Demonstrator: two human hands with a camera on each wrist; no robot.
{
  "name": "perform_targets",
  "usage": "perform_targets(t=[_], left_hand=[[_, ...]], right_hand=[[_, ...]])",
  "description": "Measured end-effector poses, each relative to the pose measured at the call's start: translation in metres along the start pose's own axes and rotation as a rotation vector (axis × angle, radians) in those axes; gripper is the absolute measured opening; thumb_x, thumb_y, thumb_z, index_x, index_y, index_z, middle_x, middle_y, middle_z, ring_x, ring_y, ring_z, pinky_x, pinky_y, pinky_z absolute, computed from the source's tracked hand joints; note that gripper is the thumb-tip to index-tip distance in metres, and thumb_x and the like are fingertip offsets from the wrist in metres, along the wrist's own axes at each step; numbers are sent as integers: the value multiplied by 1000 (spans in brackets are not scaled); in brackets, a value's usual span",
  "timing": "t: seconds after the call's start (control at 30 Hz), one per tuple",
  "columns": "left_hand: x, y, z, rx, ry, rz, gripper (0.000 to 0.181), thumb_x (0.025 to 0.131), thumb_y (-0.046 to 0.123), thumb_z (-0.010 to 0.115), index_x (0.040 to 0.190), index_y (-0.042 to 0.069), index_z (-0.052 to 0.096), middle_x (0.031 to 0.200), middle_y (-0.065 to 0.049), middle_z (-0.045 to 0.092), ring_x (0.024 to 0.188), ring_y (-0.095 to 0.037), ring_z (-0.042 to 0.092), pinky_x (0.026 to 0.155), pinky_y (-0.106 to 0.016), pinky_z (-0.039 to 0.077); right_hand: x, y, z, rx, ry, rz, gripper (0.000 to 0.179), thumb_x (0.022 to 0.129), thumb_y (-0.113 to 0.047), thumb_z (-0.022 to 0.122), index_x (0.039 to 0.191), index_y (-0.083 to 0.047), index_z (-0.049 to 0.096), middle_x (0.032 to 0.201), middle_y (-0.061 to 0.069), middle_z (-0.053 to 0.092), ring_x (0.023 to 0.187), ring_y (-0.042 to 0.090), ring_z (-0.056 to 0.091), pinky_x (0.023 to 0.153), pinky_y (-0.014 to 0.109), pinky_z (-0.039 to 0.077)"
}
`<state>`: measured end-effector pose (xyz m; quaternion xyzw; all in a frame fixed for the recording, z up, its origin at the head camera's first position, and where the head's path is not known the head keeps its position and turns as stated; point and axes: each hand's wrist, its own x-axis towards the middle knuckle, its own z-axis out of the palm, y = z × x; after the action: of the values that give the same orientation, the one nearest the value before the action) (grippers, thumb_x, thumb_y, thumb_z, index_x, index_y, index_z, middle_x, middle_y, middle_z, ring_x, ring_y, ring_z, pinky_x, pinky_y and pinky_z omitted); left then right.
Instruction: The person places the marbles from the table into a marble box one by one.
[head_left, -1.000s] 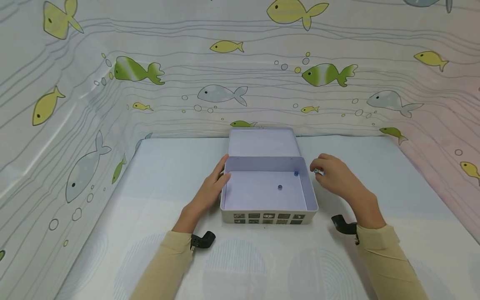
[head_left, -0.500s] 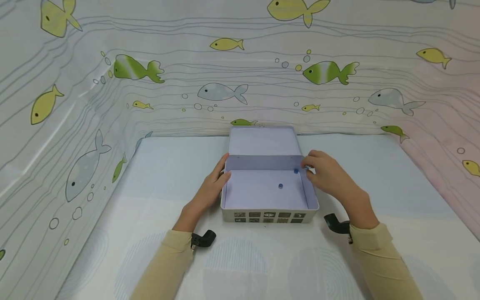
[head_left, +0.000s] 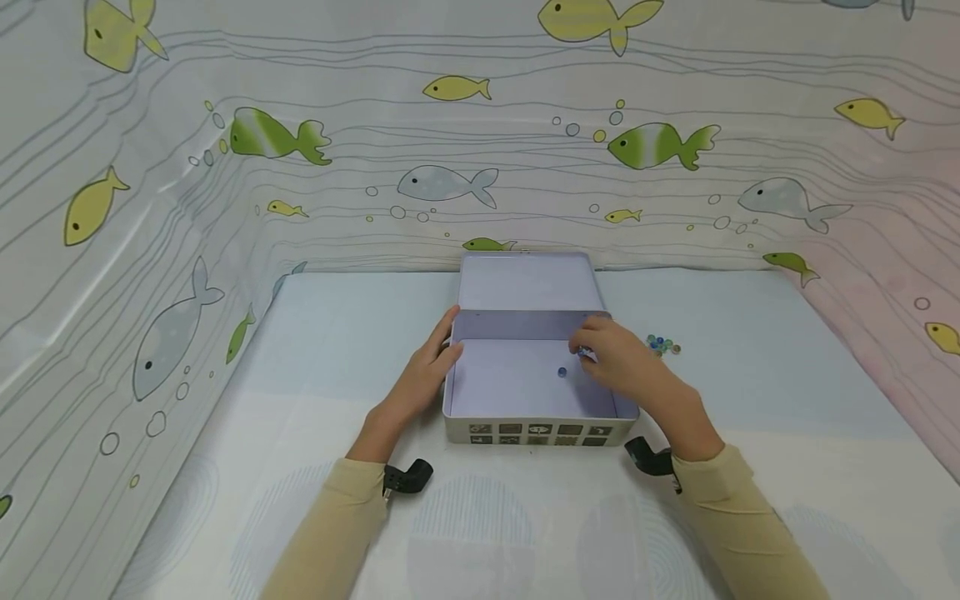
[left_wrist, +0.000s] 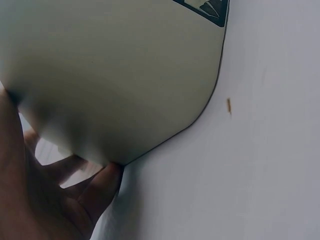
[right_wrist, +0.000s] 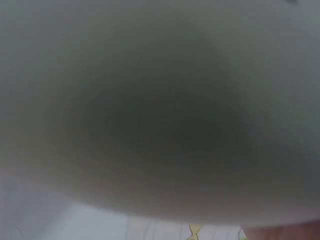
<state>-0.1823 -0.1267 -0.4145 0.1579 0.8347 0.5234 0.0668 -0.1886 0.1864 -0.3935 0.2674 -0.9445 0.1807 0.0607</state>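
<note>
A tin box (head_left: pixel 525 431) with an open lid (head_left: pixel 528 282) and pale lilac inside stands in the middle of the table. My left hand (head_left: pixel 416 383) grips its left wall, the thumb at the rim; in the left wrist view the fingers (left_wrist: pixel 102 192) meet the outer wall (left_wrist: pixel 130 75). Over the box's right half, my right hand (head_left: pixel 626 362) pinches small bluish glass marbles (head_left: pixel 583 352); how many is unclear. One blue marble (head_left: pixel 562 372) lies on the box floor. Another part of the box floor is hidden behind the right hand. A blurred pale surface fills most of the right wrist view.
Several coloured glass marbles (head_left: pixel 663 343) lie in a loose cluster on the table, to the right of the box. A fish-patterned sheet (head_left: pixel 360 142) rises behind and along the sides of the pale tabletop (head_left: pixel 337 350).
My right hand has moved left from beside the box to over its inside, carrying the marbles. The cluster on the table has come into view. My left hand stays on the box.
</note>
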Motion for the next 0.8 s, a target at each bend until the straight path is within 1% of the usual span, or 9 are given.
perform_targets(t=[0.17, 0.4, 0.5, 0.63, 0.7, 0.8], left_hand=[[0, 0, 0, -3, -2, 4, 62, 107, 27, 38, 161, 30, 9, 167, -3, 17, 154, -30, 21, 122, -54, 25], [1, 0, 0, 2, -6, -4, 62, 107, 27, 38, 161, 29, 9, 167, -3, 17, 153, -30, 22, 121, -54, 27], [6, -13, 1, -5, -1, -4, 62, 107, 28, 38, 161, 30, 9, 167, -1, 16, 154, -29, 21, 122, -55, 25], [14, -33, 5, -1, 23, 4, 61, 107, 34, 38, 160, 34, 9, 167, 5, 17, 154, -27, 22, 122, -55, 25], [15, -37, 6, 6, 35, 14, 61, 106, 38, 38, 160, 35, 9, 166, 8, 18, 153, -25, 23, 122, -54, 26], [15, -38, 6, 23, 46, 21, 61, 105, 42, 38, 160, 38, 10, 166, 10, 19, 153, -24, 25, 122, -52, 27]], right_hand=[[1, -2, 10, -25, -29, -21, 15, 84, 1, 71, 97, -6, 74, 92, 3, 63, 86, 18, 59, 75, 34, 54], [2, -8, 17, -53, -58, 7, 18, 85, 1, 70, 100, -7, 75, 96, 2, 64, 89, 18, 60, 78, 35, 55], [2, -11, 20, -74, -63, -13, 18, 84, 2, 70, 100, -6, 75, 95, 3, 64, 90, 19, 61, 79, 35, 55], [3, -15, 21, -88, -65, -43, 18, 83, 3, 71, 99, -6, 74, 93, 4, 64, 88, 19, 61, 78, 35, 55], [3, -16, 22, -97, -67, -45, 18, 83, 3, 71, 99, -6, 74, 93, 4, 64, 87, 19, 61, 77, 34, 55], [3, -17, 24, -119, -64, -48, 18, 83, 3, 71, 98, -7, 75, 92, 4, 64, 84, 17, 59, 73, 32, 54]])
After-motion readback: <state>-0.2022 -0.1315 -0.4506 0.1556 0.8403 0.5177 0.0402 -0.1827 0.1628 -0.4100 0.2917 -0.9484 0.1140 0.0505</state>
